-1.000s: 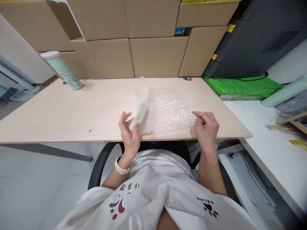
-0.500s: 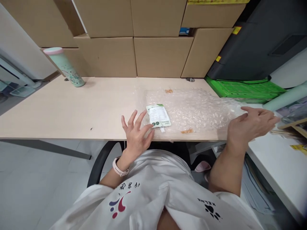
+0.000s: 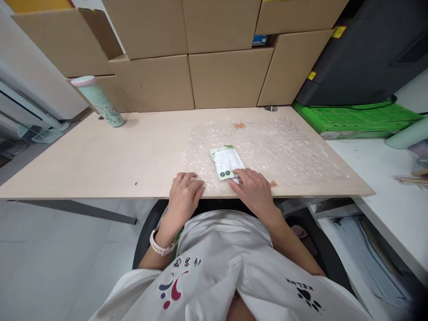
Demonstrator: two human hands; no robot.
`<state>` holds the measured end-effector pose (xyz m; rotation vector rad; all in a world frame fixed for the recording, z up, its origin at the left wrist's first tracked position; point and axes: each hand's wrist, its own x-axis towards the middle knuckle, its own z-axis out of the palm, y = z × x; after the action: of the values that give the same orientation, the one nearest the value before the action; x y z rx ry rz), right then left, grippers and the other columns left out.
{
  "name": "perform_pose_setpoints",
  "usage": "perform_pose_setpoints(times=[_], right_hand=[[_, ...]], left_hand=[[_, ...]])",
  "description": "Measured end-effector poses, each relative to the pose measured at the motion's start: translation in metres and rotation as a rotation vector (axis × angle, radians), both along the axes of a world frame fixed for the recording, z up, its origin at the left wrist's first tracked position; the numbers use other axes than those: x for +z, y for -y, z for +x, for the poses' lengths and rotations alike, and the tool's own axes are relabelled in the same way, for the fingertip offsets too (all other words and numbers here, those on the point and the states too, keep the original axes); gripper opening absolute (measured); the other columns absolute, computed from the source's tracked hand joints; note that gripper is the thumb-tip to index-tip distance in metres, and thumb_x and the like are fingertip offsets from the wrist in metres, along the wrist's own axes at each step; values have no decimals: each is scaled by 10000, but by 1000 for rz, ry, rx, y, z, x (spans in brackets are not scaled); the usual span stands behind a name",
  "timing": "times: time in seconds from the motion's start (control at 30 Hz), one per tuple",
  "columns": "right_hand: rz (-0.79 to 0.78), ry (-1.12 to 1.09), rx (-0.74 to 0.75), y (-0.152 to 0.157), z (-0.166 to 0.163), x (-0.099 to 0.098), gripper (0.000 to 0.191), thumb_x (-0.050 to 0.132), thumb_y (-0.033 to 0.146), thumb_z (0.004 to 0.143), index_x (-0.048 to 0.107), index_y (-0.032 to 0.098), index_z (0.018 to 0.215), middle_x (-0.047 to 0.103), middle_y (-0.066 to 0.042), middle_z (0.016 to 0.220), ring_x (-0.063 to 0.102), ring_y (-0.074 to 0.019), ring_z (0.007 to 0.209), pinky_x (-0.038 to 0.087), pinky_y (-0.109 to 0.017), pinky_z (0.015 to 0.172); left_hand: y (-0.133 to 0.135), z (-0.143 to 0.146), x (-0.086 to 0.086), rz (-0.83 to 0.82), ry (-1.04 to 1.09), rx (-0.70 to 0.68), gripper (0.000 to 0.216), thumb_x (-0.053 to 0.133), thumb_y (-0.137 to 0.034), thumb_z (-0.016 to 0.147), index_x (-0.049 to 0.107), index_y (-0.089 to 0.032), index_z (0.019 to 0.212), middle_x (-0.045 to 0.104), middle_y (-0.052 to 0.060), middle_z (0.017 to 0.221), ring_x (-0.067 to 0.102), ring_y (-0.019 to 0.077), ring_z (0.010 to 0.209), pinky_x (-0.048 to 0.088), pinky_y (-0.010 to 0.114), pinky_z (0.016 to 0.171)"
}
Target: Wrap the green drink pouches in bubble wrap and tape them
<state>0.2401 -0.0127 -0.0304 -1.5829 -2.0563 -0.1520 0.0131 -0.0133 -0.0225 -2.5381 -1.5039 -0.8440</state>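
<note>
A white spouted pouch (image 3: 227, 160) with a green corner and printed text lies on a sheet of clear bubble wrap (image 3: 284, 151) spread over the table. My right hand (image 3: 254, 191) has its thumb and fingers around the pouch's near end, covering most of the spout. At the lower left corner of the bubble wrap, my left hand (image 3: 185, 196) rests by the table edge. Its fingers are curled, with thumb and fingertips closed on the sheet's edge. A pale wristband (image 3: 160, 245) circles the left wrist.
Cardboard boxes (image 3: 230, 80) line the back of the pale wooden table (image 3: 100, 165). A mint tumbler (image 3: 100, 102) with a pink lid stands back left. On the right are a green crate (image 3: 357, 118), a large dark case (image 3: 361, 62) and a white side desk (image 3: 384, 178).
My right hand has come from the far right end of the bubble wrap to the pouch. My left hand has lowered and its spread fingers have curled. The bubble wrap now lies flatter.
</note>
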Motion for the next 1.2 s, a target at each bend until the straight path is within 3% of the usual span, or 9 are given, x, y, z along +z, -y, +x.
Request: perform_pose_setpoints(times=[0.17, 0.3, 0.43, 0.6, 0.7, 0.8, 0.9, 1.1, 1.2], right_hand=[[-34, 44, -43, -8, 6, 2, 254, 507, 205, 929, 662, 163, 1126, 732, -112, 907, 667, -265, 784, 416, -344, 651], [-15, -136, -37, -25, 8, 26, 239, 511, 257, 925, 660, 193, 1100, 731, -58, 830, 649, -219, 680, 417, -326, 643], [90, -180, 3, -39, -11, 43, 222, 454, 244, 968, 670, 195, 985, 723, -67, 865, 646, -203, 727, 427, -320, 683], [68, 13, 72, -30, -36, 22, 239, 429, 221, 1007, 654, 175, 937, 681, -103, 864, 634, -229, 822, 413, -316, 694], [1, 113, 8, -20, -35, 8, 197, 497, 302, 1010, 643, 170, 992, 684, -99, 898, 629, -227, 829, 381, -305, 652], [-61, 155, -41, -19, -31, 6, 208, 569, 361, 978, 627, 168, 1028, 690, -94, 926, 642, -240, 855, 356, -309, 622], [-93, 127, -37, -26, -30, 9, 114, 576, 261, 952, 616, 169, 1006, 702, -83, 909, 658, -241, 844, 349, -314, 611], [131, -89, 125, -29, -41, 9, 63, 537, 171, 924, 595, 181, 946, 713, -51, 846, 660, -203, 791, 428, -301, 707], [196, -77, 216, -18, -50, 3, 83, 518, 160, 935, 595, 187, 922, 705, -51, 828, 642, -199, 776, 429, -298, 693]], left_hand=[[0, -2, -4, -48, 31, -122, 238, 554, -277, 978, 673, -204, 1172, 666, 107, 1285, 572, 278, 1159, 522, 453, 965], [4, 7, -8, -74, 12, -131, 311, 577, -325, 969, 633, -190, 1244, 645, 129, 1329, 565, 294, 1166, 506, 466, 958], [7, 21, -14, -57, -12, -138, 401, 611, -346, 945, 599, -163, 1301, 624, 152, 1369, 554, 324, 1179, 483, 489, 962], [5, 18, -11, -119, -16, -164, 423, 664, -312, 919, 594, -159, 1308, 619, 140, 1393, 549, 316, 1213, 468, 476, 987], [4, 6, -1, -203, 12, -188, 306, 673, -263, 916, 640, -206, 1215, 639, 100, 1373, 567, 280, 1218, 453, 458, 1006], [3, -4, 6, -270, 89, -213, 172, 663, -240, 924, 680, -220, 1093, 653, 84, 1355, 581, 259, 1231, 446, 446, 1013], [2, -9, 5, -277, 167, -227, 133, 626, -225, 946, 705, -226, 1052, 657, 88, 1348, 587, 254, 1240, 443, 455, 1029], [-4, -11, 0, -266, 263, -279, 166, 580, -206, 967, 733, -214, 1029, 683, 103, 1293, 617, 247, 1157, 410, 495, 1100], [-4, -13, 5, -320, 329, -316, 172, 580, -214, 965, 745, -213, 1014, 725, 96, 1155, 610, 252, 1134, 437, 477, 1066]])
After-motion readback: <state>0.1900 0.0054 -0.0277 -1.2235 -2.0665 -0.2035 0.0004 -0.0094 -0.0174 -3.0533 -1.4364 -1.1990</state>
